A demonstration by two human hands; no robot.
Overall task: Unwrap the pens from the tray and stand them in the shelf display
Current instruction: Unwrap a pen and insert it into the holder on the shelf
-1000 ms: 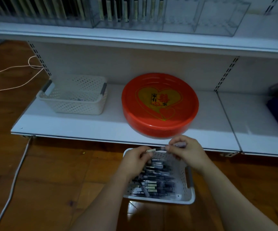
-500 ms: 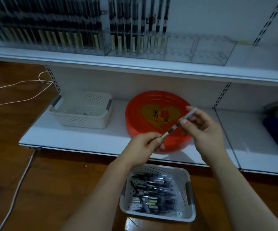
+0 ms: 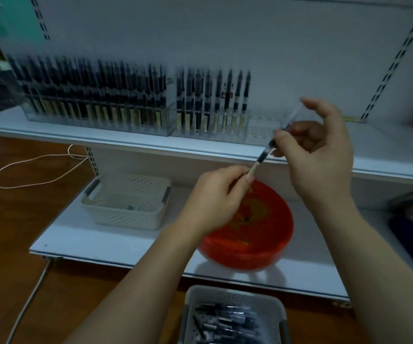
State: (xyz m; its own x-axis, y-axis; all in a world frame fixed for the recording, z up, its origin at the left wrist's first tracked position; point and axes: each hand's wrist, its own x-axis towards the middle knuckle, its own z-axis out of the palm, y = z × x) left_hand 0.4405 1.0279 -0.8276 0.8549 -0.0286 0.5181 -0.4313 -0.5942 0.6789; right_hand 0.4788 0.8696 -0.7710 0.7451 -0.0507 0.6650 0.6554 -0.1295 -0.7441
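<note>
Pen pinched in left hand and right hand fingers; labels unreadable.

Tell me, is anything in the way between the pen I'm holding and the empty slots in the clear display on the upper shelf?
Nothing visible blocks it. The pen, pinched between left hand and right hand, sits just in front of the display's empty right section. Its clear wrapper still looks partly on.

shop: slotted shelving, stocked pen display
</note>
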